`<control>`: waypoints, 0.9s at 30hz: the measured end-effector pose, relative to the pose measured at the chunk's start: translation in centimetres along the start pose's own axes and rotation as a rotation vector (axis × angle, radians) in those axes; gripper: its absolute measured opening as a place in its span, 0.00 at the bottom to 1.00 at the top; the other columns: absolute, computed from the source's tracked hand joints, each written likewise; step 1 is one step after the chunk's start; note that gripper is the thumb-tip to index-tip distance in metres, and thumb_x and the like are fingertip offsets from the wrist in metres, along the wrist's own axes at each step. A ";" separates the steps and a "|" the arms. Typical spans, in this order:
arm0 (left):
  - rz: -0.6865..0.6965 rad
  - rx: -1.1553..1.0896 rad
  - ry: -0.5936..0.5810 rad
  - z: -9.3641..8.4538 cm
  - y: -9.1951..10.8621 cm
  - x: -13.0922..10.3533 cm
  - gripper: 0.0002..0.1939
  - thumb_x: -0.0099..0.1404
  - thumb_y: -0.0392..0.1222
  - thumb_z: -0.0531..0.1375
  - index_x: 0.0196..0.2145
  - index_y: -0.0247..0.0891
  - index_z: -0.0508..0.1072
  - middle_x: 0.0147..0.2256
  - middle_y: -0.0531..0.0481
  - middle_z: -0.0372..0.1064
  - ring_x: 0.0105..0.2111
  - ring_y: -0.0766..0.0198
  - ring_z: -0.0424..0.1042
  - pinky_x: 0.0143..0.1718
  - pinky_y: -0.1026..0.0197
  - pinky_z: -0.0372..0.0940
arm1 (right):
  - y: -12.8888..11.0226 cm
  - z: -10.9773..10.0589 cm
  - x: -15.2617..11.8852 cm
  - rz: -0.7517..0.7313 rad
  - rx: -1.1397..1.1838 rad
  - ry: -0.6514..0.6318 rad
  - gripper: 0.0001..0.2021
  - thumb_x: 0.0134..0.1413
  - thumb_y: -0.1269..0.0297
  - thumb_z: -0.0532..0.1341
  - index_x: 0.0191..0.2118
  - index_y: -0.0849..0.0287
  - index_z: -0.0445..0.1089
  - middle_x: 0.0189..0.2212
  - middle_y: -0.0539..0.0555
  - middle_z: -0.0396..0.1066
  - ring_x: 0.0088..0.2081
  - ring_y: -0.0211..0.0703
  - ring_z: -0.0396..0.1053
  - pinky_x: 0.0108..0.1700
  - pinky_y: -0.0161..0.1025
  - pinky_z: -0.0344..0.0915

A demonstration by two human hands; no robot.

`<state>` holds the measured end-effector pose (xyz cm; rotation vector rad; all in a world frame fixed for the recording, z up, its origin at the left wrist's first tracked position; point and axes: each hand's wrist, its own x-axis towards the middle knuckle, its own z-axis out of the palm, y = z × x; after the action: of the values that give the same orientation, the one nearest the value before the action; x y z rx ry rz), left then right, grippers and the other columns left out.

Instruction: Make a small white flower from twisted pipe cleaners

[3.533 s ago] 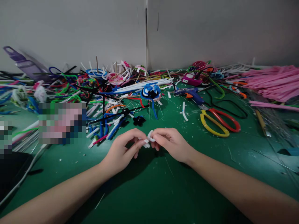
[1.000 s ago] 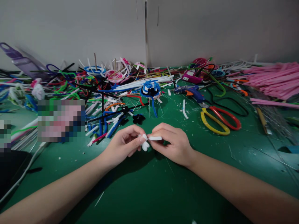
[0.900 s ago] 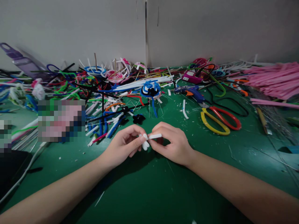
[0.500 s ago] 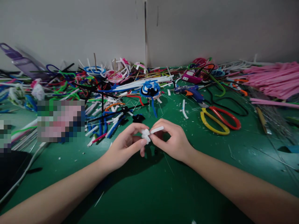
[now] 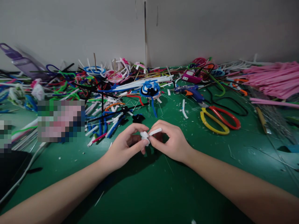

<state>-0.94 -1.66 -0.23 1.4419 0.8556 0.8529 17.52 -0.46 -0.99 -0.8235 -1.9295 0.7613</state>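
Note:
Between my hands, above the green table, is a white pipe cleaner [image 5: 145, 135] bent into a small looped bundle, with a straight end sticking out to the right. My left hand [image 5: 127, 141] pinches the looped part between thumb and fingers. The fingers of my right hand [image 5: 171, 140] are closed on the pipe cleaner near the base of the straight end. My fingertips hide part of the bundle. Just beyond my hands lie a small black pipe-cleaner flower [image 5: 138, 118] and a blue, white and black pipe-cleaner piece [image 5: 150, 90] with a blue stem.
Scissors [image 5: 220, 119] with one yellow and one red handle lie right of my hands, near a blue glue gun [image 5: 195, 93]. Cut pipe cleaners [image 5: 112, 124] clutter the left and back. A pink bundle [image 5: 275, 79] lies far right; a purple bottle [image 5: 25, 63] leans back left.
The white pipe cleaner has turned slightly in my fingers, and its straight end has shifted a little left and down. Both hands keep their grip.

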 end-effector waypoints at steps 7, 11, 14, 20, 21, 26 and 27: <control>-0.011 0.008 -0.011 0.0 0.0 0.0 0.12 0.64 0.39 0.58 0.44 0.37 0.63 0.36 0.52 0.63 0.26 0.71 0.69 0.31 0.64 0.67 | -0.1 0.0 0.2 -0.003 -0.015 -0.006 0.01 0.52 0.71 0.60 0.31 0.62 0.69 0.28 0.51 0.66 0.26 0.32 0.63 0.27 0.32 0.61; -0.014 0.017 -0.015 0.0 0.0 -0.1 0.12 0.65 0.40 0.58 0.45 0.37 0.62 0.35 0.52 0.62 0.26 0.71 0.68 0.30 0.64 0.67 | -0.1 0.0 0.1 -0.018 -0.045 -0.032 0.01 0.51 0.71 0.61 0.30 0.62 0.69 0.28 0.51 0.67 0.28 0.34 0.65 0.29 0.33 0.61; -0.022 0.027 -0.021 0.1 0.0 -0.1 0.11 0.65 0.42 0.57 0.44 0.37 0.63 0.34 0.53 0.62 0.25 0.72 0.67 0.29 0.65 0.66 | 0.0 0.1 -0.1 -0.034 -0.063 -0.053 0.01 0.50 0.71 0.61 0.31 0.61 0.70 0.29 0.51 0.68 0.28 0.34 0.65 0.29 0.32 0.61; -0.043 0.064 -0.025 0.2 0.1 -0.1 0.10 0.66 0.42 0.55 0.44 0.36 0.63 0.33 0.53 0.62 0.24 0.72 0.66 0.27 0.65 0.64 | 0.2 0.1 0.0 -0.048 -0.090 -0.084 0.02 0.51 0.70 0.60 0.33 0.60 0.70 0.30 0.51 0.68 0.28 0.34 0.64 0.29 0.33 0.60; -0.043 0.065 -0.024 0.2 0.1 -0.1 0.10 0.66 0.43 0.55 0.44 0.36 0.63 0.33 0.53 0.62 0.24 0.72 0.66 0.27 0.65 0.64 | 0.2 0.1 0.0 -0.049 -0.090 -0.084 0.02 0.51 0.70 0.60 0.32 0.61 0.70 0.30 0.51 0.68 0.28 0.34 0.64 0.29 0.33 0.60; -0.042 0.083 -0.020 0.2 0.2 -0.1 0.10 0.66 0.43 0.55 0.44 0.36 0.63 0.32 0.52 0.63 0.24 0.71 0.66 0.27 0.65 0.65 | 0.1 0.1 -0.1 -0.044 -0.088 -0.083 0.03 0.51 0.70 0.60 0.33 0.61 0.70 0.30 0.51 0.68 0.29 0.35 0.65 0.30 0.33 0.61; -0.042 0.085 -0.020 0.2 0.1 -0.2 0.10 0.66 0.43 0.55 0.44 0.36 0.63 0.32 0.52 0.63 0.25 0.71 0.66 0.27 0.65 0.65 | 0.1 0.1 -0.1 -0.043 -0.088 -0.085 0.03 0.51 0.70 0.60 0.33 0.61 0.70 0.30 0.51 0.68 0.29 0.35 0.65 0.30 0.33 0.61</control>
<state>-0.81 -1.92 -0.10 1.4981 0.9134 0.7773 17.54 -0.48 -1.19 -0.8116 -2.0621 0.7000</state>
